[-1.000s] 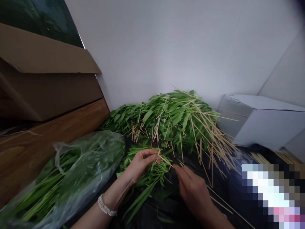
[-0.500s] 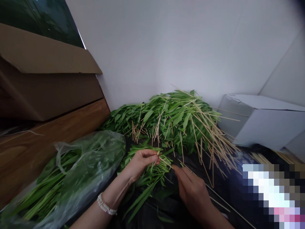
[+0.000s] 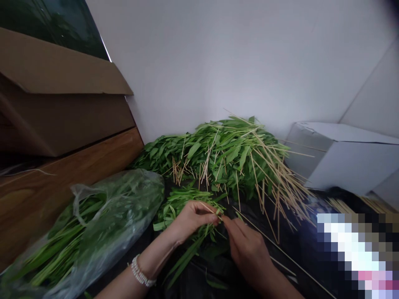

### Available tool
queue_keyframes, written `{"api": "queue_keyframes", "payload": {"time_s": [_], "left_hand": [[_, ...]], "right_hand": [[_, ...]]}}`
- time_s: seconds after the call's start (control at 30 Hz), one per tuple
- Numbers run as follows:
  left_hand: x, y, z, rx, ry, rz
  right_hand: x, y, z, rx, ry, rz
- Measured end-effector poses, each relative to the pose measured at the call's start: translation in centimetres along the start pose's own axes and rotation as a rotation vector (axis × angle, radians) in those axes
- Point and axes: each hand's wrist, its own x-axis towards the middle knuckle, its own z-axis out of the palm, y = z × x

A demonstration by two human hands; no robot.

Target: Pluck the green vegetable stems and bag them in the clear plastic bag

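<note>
My left hand [image 3: 192, 218], a pearl bracelet on its wrist, pinches a small bunch of green leafy stems [image 3: 187, 243] together with a thin bamboo skewer [image 3: 208, 209]. My right hand [image 3: 246, 247] meets it fingertip to fingertip, its fingers closed at the skewer's end. Both hands hover over a black sheet [image 3: 218, 274], just in front of a big heap of skewered greens [image 3: 224, 155] whose sticks fan out to the right.
A clear plastic bag of greens [image 3: 90, 224] lies at the left. A cardboard box [image 3: 62, 104] rests on a wooden ledge [image 3: 62, 182]. A white box [image 3: 343, 155] stands at the right by the wall. Loose skewers [image 3: 280, 253] lie on the black sheet.
Both hands have drawn closer together and slightly lower, their fingertips now meeting at the skewer and the bunch of greens.
</note>
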Motion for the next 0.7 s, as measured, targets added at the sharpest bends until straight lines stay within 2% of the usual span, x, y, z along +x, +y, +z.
{"api": "queue_keyframes", "payload": {"time_s": [0.13, 0.2, 0.27, 0.33, 0.37, 0.43, 0.5, 0.57, 0.7], "left_hand": [[-0.2, 0.1, 0.4, 0.095, 0.03, 0.114], [-0.3, 0.3, 0.3, 0.246, 0.135, 0.248], [-0.5, 0.6, 0.1, 0.459, 0.297, 0.392], [-0.7, 0.8, 0.0, 0.645, 0.426, 0.475], [-0.7, 0.8, 0.0, 0.717, 0.441, 0.485], [-0.8, 0.8, 0.1, 0.833, 0.367, 0.452], [-0.8, 0.6, 0.2, 0.961, 0.22, 0.384], [-0.8, 0.2, 0.1, 1.112, 0.11, 0.311], [-0.9, -0.4, -0.2, 1.371, 0.014, 0.232]], "right_hand": [[0.6, 0.5, -0.4, 0.016, 0.035, 0.052], [1.0, 1.3, -1.2, 0.007, 0.084, 0.124], [1.3, 2.5, -2.2, -0.056, 0.144, 0.224], [1.5, 3.5, -3.4, -0.134, 0.207, 0.391], [1.6, 3.9, -3.9, -0.153, 0.228, 0.464], [1.6, 4.4, -4.8, -0.18, 0.259, 0.581], [1.7, 4.5, -5.2, -0.182, 0.268, 0.624], [1.7, 4.4, -5.3, -0.166, 0.258, 0.628], [1.6, 4.1, -5.0, -0.126, 0.253, 0.614]]}}
